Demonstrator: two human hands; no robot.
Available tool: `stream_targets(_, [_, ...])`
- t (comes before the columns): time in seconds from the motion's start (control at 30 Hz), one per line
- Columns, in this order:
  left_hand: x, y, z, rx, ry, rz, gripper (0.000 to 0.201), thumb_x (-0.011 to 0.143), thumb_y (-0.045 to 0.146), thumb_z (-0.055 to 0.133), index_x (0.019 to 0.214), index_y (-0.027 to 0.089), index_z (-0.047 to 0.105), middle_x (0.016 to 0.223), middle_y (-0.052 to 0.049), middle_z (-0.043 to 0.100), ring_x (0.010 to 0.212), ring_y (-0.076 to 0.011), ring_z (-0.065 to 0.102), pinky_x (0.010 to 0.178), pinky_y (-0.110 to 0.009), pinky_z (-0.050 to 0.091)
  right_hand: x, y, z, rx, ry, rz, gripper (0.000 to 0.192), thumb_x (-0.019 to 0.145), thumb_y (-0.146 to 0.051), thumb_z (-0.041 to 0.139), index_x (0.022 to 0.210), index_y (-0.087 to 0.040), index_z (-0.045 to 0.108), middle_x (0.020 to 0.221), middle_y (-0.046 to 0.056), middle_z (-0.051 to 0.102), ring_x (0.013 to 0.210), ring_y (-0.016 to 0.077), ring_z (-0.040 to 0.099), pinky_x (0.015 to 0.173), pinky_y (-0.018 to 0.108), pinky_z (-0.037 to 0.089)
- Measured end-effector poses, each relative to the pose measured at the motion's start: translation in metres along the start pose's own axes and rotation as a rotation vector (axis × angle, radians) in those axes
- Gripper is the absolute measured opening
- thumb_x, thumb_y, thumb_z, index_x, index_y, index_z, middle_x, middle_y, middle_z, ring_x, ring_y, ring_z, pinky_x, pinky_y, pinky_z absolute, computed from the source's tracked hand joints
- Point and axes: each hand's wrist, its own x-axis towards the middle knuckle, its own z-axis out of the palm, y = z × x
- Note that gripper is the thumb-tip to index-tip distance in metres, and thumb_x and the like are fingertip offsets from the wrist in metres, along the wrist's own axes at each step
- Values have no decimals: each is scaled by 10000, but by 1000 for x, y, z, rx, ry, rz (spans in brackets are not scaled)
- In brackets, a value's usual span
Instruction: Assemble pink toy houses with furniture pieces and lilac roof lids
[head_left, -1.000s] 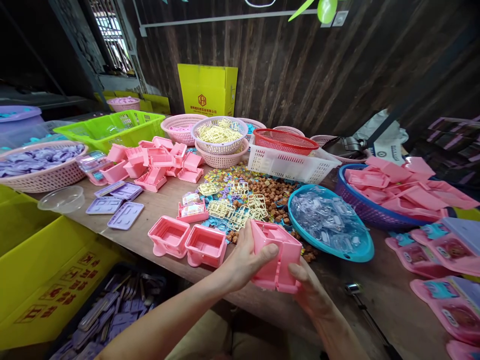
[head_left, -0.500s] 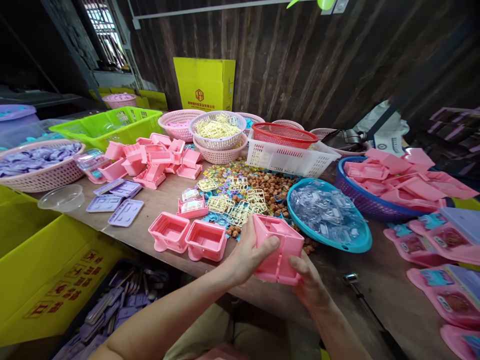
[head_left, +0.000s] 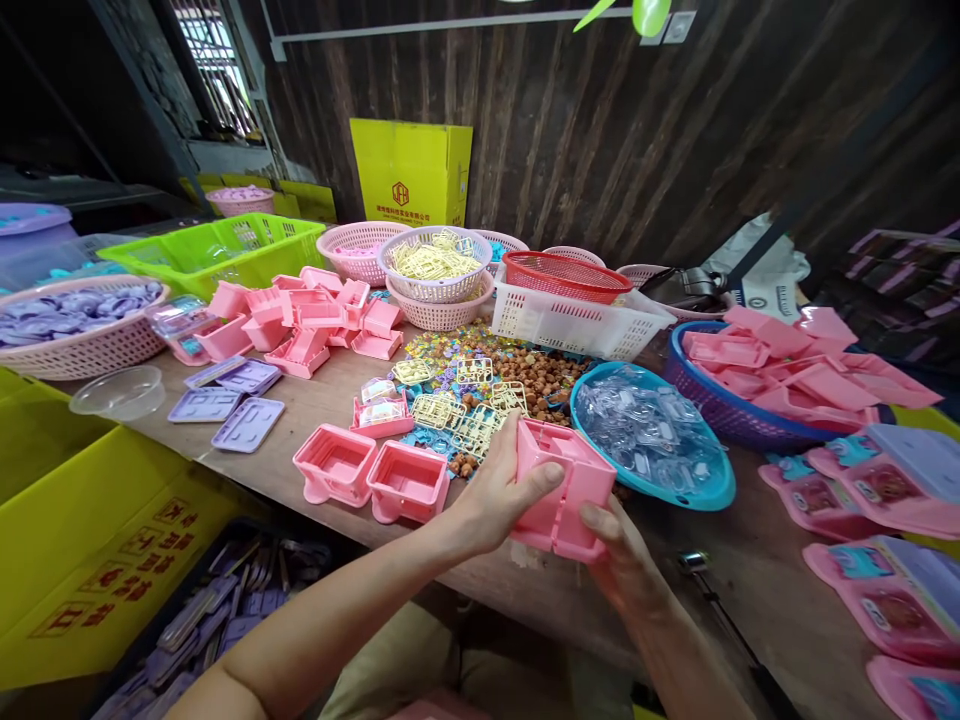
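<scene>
Both my hands hold one pink plastic double tray (head_left: 564, 487) tilted above the front edge of the wooden table (head_left: 315, 425). My left hand (head_left: 491, 495) grips its left side, thumb across the near face. My right hand (head_left: 619, 560) supports it from below at the right. Another pink double tray (head_left: 373, 477) lies flat on the table just left of my hands. Behind the held tray lie gold plastic frames (head_left: 457, 420) and small brown pieces (head_left: 544, 372).
A blue dish of clear plastic pieces (head_left: 649, 430) sits to the right, then a purple basket of pink lids (head_left: 787, 375). Packed pink sets (head_left: 885, 490) lie far right. Loose pink trays (head_left: 307, 315), purple lids (head_left: 229, 400), baskets and a yellow box (head_left: 409, 185) stand behind.
The held pink tray has lifted slightly and tipped a little further away, with both hands staying on it. The view shifted a bit.
</scene>
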Motion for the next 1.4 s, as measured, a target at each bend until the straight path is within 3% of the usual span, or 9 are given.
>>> stream_targets(0.27, [4, 6, 3, 23, 72, 48, 836, 782, 658, 425, 1408, 131, 252, 1494, -154, 225, 1377, -319, 175, 1124, -501, 114, 4, -3, -3, -43, 15, -20, 711, 708, -489, 644, 1334, -251, 406, 1189, 87, 623, 1033, 294, 598, 857, 423, 491])
stream_targets(0.5, [10, 9, -3, 125, 20, 128, 887, 763, 673, 442, 1420, 119, 224, 1480, -179, 244, 1372, -328, 186, 1119, -506, 129, 9, -4, -5, 6, -1, -68, 721, 681, -474, 657, 1330, -269, 417, 1225, 85, 600, 1076, 307, 572, 882, 443, 477])
stream_targets(0.67, [11, 2, -3, 116, 74, 239, 827, 804, 674, 371, 1430, 157, 217, 1466, -144, 301, 1360, -321, 231, 1116, -506, 144, 15, -1, 0, 8, 34, -148, 783, 660, -448, 678, 1361, -272, 378, 1219, 85, 603, 1125, 312, 539, 894, 451, 467])
stream_targets(0.9, [1, 5, 0, 83, 127, 332, 740, 863, 640, 238, 1440, 178, 196, 1502, -103, 233, 1381, -278, 185, 1139, -439, 116, 16, 13, -1, 91, 63, -159, 793, 578, -458, 694, 1311, -270, 456, 1089, 80, 670, 1075, 311, 574, 860, 445, 492])
stream_targets(1.2, [3, 12, -3, 173, 50, 448, 922, 750, 759, 333, 1445, 186, 139, 1443, -148, 285, 1334, -338, 232, 1108, -494, 144, 8, 12, -7, 126, -24, -146, 829, 541, -472, 755, 1298, -277, 478, 1109, 103, 655, 1072, 346, 575, 866, 487, 491])
stream_targets(1.4, [2, 15, 7, 44, 140, 417, 817, 764, 701, 426, 1381, 191, 262, 1321, -132, 404, 1223, -306, 377, 1054, -458, 278, 11, 13, -4, 83, 31, -213, 897, 516, -548, 750, 1318, -304, 432, 1131, 79, 646, 1117, 362, 540, 870, 510, 486])
